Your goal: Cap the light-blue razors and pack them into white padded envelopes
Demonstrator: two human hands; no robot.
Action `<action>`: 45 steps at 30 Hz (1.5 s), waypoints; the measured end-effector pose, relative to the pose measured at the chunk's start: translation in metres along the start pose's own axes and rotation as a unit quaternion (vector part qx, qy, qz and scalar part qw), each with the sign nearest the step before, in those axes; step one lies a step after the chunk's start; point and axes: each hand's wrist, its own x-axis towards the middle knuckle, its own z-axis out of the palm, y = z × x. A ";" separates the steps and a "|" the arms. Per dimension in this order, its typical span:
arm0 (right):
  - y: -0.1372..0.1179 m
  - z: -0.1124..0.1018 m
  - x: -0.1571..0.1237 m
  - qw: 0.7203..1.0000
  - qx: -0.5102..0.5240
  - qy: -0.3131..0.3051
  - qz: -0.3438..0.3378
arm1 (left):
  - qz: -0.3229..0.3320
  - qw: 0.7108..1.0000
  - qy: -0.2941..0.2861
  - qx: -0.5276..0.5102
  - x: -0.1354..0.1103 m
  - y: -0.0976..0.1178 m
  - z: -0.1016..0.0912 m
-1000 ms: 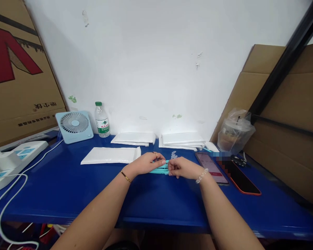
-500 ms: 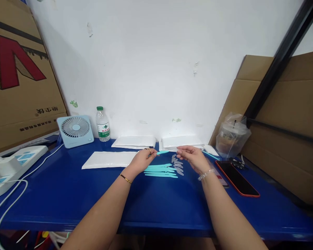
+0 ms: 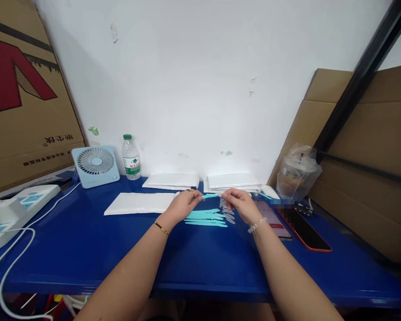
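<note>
My left hand [image 3: 184, 206] pinches one end of a slim teal eyebrow razor [image 3: 210, 196], which points right above the table. At its other end, my right hand [image 3: 242, 206] is closed in a pinch on what looks like a small clear cap, mostly hidden by the fingertips. Below the hands, several more teal razors [image 3: 205, 217] lie side by side in a row. Just right of them is a column of several translucent caps [image 3: 229, 217], partly behind my right fingers. A flat white packet [image 3: 133, 203] lies left of my left hand.
White packets [image 3: 172, 180] and another white stack [image 3: 234, 180] lie along the wall. Left are a blue fan [image 3: 96, 166], a water bottle [image 3: 131, 160] and a power strip [image 3: 26, 209]. Right are two phones [image 3: 309, 232] and a bagged drink cup [image 3: 296, 174].
My right hand has moved left, bringing its fingertips up to the free end of the held razor. My left hand has barely moved. More of the phone beside my right wrist shows.
</note>
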 end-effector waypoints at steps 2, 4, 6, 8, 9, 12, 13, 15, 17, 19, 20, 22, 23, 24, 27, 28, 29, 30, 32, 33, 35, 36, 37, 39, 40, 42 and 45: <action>0.000 0.003 -0.001 1.000 -0.009 -0.022 0.003 | 0.002 1.000 -0.007 0.003 0.000 0.001 0.001; 0.000 0.006 -0.002 0.998 -0.024 -0.049 0.005 | 0.007 1.000 -0.020 0.011 0.000 0.001 0.004; 0.002 0.008 -0.001 0.997 -0.043 -0.066 0.005 | 0.010 0.999 -0.030 0.022 0.001 0.000 0.007; 0.008 0.009 0.002 0.997 -0.065 -0.050 -0.001 | 0.007 0.999 -0.002 0.044 0.003 -0.002 0.010; 0.011 0.008 0.005 0.997 -0.078 -0.029 -0.005 | 0.001 0.998 0.025 0.061 0.004 -0.003 0.012; 0.026 0.002 0.015 0.992 -0.125 0.033 -0.010 | -0.017 0.991 0.074 0.109 0.006 -0.006 0.016; 0.031 0.000 0.018 0.988 -0.147 0.044 -0.004 | -0.016 0.991 0.066 0.117 0.006 -0.006 0.018; 0.041 -0.005 0.024 0.980 -0.192 0.053 0.014 | 0.001 0.993 0.036 0.114 0.004 -0.006 0.021; 0.048 -0.009 0.028 0.972 -0.227 0.056 0.029 | 0.038 0.995 -0.006 0.094 0.002 -0.005 0.027; 0.053 -0.012 0.031 0.967 -0.249 0.051 0.034 | 0.079 0.991 -0.078 0.080 -0.002 -0.005 0.034; 0.055 -0.014 0.032 0.964 -0.259 0.048 0.034 | 0.095 0.985 -0.123 0.081 -0.003 -0.005 0.037; 0.057 -0.019 0.034 0.958 -0.281 0.053 0.032 | 0.106 0.969 -0.199 0.098 -0.006 -0.004 0.043; 0.057 -0.021 0.034 0.954 -0.293 0.059 0.026 | 0.101 0.963 -0.226 0.109 -0.008 -0.003 0.045; 0.058 -0.023 0.034 0.948 -0.313 0.064 0.014 | 0.093 0.957 -0.246 0.117 -0.009 -0.001 0.047; 0.058 -0.028 0.033 0.911 -0.409 0.034 -0.034 | 0.075 0.947 -0.286 0.129 -0.014 0.008 0.046; 0.058 -0.028 0.032 0.896 -0.441 0.012 -0.046 | 0.073 0.943 -0.297 0.130 -0.016 0.012 0.045; 0.057 -0.029 0.032 0.884 -0.465 -0.010 -0.052 | 0.073 0.940 -0.307 0.128 -0.018 0.015 0.043; 0.056 -0.029 0.031 0.877 -0.478 -0.025 -0.051 | 0.074 0.937 -0.318 0.125 -0.021 0.019 0.041; 0.053 -0.030 0.029 0.872 -0.487 -0.037 -0.045 | 0.077 0.931 -0.336 0.119 -0.025 0.025 0.038; 0.050 -0.031 0.028 0.871 -0.489 -0.034 -0.040 | 0.078 0.929 -0.342 0.116 -0.026 0.028 0.037; 0.045 -0.032 0.026 0.870 -0.492 -0.027 -0.027 | 0.078 0.933 -0.334 0.108 -0.028 0.031 0.035; 0.043 -0.033 0.024 0.869 -0.493 -0.024 -0.021 | 0.074 0.939 -0.318 0.103 -0.028 0.032 0.035; 0.041 -0.033 0.023 0.869 -0.495 -0.023 -0.015 | 0.065 0.949 -0.292 0.099 -0.028 0.033 0.034; 0.038 -0.032 0.022 0.868 -0.495 -0.025 -0.005 | 0.032 0.970 -0.217 0.104 -0.025 0.031 0.034; 0.037 -0.032 0.022 0.869 -0.494 -0.027 -0.002 | 0.011 0.977 -0.182 0.110 -0.022 0.028 0.034; 0.036 -0.031 0.021 0.872 -0.488 -0.031 0.007 | -0.028 0.983 -0.138 0.119 -0.017 0.022 0.035; 0.036 -0.028 0.022 0.872 -0.487 -0.027 0.021 | -0.073 0.981 -0.152 0.091 -0.010 0.012 0.037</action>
